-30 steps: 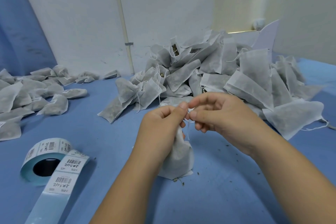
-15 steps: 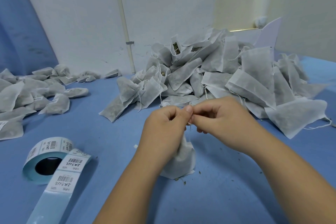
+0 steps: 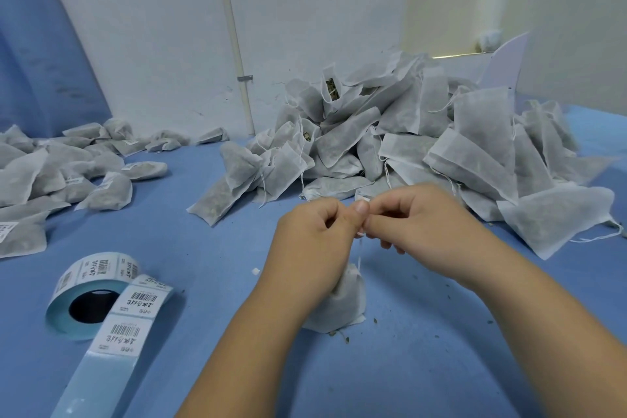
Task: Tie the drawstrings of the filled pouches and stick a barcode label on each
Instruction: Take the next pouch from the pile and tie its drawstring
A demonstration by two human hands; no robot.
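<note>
A filled white pouch (image 3: 341, 307) stands on the blue table (image 3: 424, 366) in front of me, its gathered neck hidden behind my left hand (image 3: 312, 241). Both hands meet just above it. My left hand pinches the thin white drawstring (image 3: 360, 249) at the pouch's neck, and my right hand (image 3: 417, 220) pinches the same string from the right, fingertips touching. A short length of string hangs down between them. A roll of barcode labels (image 3: 91, 288) lies at the lower left with its strip unrolled toward me.
A big heap of filled pouches (image 3: 407, 146) with loose strings is piled behind my hands against the white wall. A smaller spread of labelled pouches (image 3: 61, 173) lies at the far left. Bits of dried herb dot the table near the pouch.
Both hands have stayed together at the pouch's neck and worked the string; the fingertips have closed tighter and the view has dipped slightly. The pouch stays in place.
</note>
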